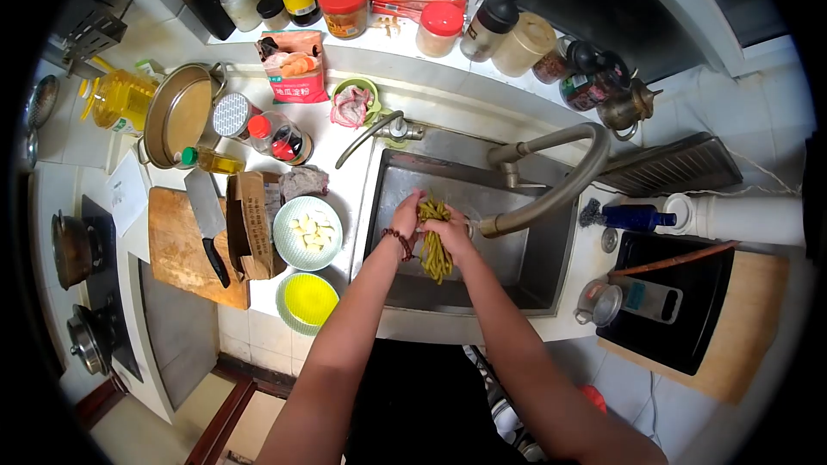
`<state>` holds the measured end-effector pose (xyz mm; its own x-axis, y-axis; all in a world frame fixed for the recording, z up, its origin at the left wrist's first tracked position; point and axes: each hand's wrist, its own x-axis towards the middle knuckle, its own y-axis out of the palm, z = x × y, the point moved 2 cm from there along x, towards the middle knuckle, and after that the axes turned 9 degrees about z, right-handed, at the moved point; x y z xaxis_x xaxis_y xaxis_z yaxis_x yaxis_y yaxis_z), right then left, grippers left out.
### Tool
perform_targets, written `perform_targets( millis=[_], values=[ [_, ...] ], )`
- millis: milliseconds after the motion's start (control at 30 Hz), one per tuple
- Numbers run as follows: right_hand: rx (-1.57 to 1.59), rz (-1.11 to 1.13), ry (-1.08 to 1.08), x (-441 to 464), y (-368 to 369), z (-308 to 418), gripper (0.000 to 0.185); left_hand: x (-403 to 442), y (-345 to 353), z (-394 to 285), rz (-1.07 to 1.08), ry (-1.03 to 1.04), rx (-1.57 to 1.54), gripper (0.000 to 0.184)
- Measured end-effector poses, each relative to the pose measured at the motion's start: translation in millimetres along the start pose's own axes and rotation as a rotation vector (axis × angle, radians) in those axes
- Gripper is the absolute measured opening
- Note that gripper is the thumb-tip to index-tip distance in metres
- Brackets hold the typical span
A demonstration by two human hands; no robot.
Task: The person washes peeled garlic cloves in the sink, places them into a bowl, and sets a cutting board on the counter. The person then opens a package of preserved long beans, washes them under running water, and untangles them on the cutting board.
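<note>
Over the steel sink (534, 280), both hands hold a bunch of long, yellow-green beans (437, 258). My left hand (405, 217), with a beaded bracelet at the wrist, closes on the upper left of the bunch. From the right, my right hand (451, 231) wraps round its middle, and the lower ends hang below the fingers. Close by on the right, the mouth of the large curved faucet (594, 159) points toward my right hand. Whether water runs from it is hard to make out.
Left of the sink are a bowl of peeled garlic cloves (310, 234), a yellow-bottomed bowl (308, 300), and a cleaver (207, 207) on a wooden cutting board (177, 245). Jars and bottles line the sill. A black tray (689, 336) with a phone (652, 300) lies at right.
</note>
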<state>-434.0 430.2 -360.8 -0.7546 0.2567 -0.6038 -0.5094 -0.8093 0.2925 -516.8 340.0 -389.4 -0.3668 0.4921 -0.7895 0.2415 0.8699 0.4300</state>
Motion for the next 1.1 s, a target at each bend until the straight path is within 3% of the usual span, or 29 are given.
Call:
perform_targets(
  millis=[67,167,200,233,267,333,367,467,533,633,733,967,1033,1100],
  values=[
    [-0.075,-0.006,-0.003,-1.8,-5.6,1.8,0.029,33.7,-6.7,17.1,0.265,0.088,-0.011,0.039],
    [0.052,-0.163,0.025,-3.0,-11.6,10.8,0.034,23.8,4.7,35.2,0.228,0.050,0.088,0.038],
    [0.101,-0.151,-0.086,8.0,-19.4,4.2,0.033,24.7,7.4,45.7,0.212,0.071,0.162,0.040],
    [0.152,-0.139,-0.198,14.4,-21.5,4.2,0.033,3.3,22.4,36.8,0.185,0.190,0.143,0.053],
    [0.154,-0.139,-0.199,21.4,-22.7,1.8,0.033,7.2,27.1,39.9,0.184,0.190,0.146,0.053],
    [-0.212,-0.280,-0.292,28.4,-18.5,1.9,0.030,1.2,37.6,33.5,0.186,0.154,0.044,0.071],
    [-0.212,-0.281,-0.289,29.3,-17.0,0.1,0.030,-4.1,38.5,27.8,0.123,0.207,0.286,0.084],
    [-0.388,-0.290,-0.340,38.4,-11.8,0.6,0.035,-12.3,39.4,7.1,0.016,0.149,0.504,0.087],
    [-0.716,-0.443,-0.213,40.9,-11.2,6.1,0.040,-2.1,36.8,4.1,-0.035,0.182,0.637,0.087],
    [-0.685,-0.425,-0.236,30.7,-1.8,22.0,0.052,0.9,34.5,5.2,-0.136,0.142,0.798,0.079],
    [-0.700,-0.485,-0.268,41.4,-8.0,9.3,0.048,2.1,32.9,4.0,-0.139,0.081,0.862,0.078],
    [-0.830,-0.455,-0.194,49.2,-11.0,6.8,0.049,27.2,15.9,22.6,-0.069,0.085,0.817,0.076],
    [-0.927,-0.243,-0.125,38.0,-6.3,22.7,0.054,58.6,10.6,46.0,0.149,0.269,0.234,0.084],
    [-0.889,-0.206,-0.226,35.6,-16.6,9.9,0.059,51.7,12.5,40.2,0.192,0.158,0.195,0.090]
  ],
)
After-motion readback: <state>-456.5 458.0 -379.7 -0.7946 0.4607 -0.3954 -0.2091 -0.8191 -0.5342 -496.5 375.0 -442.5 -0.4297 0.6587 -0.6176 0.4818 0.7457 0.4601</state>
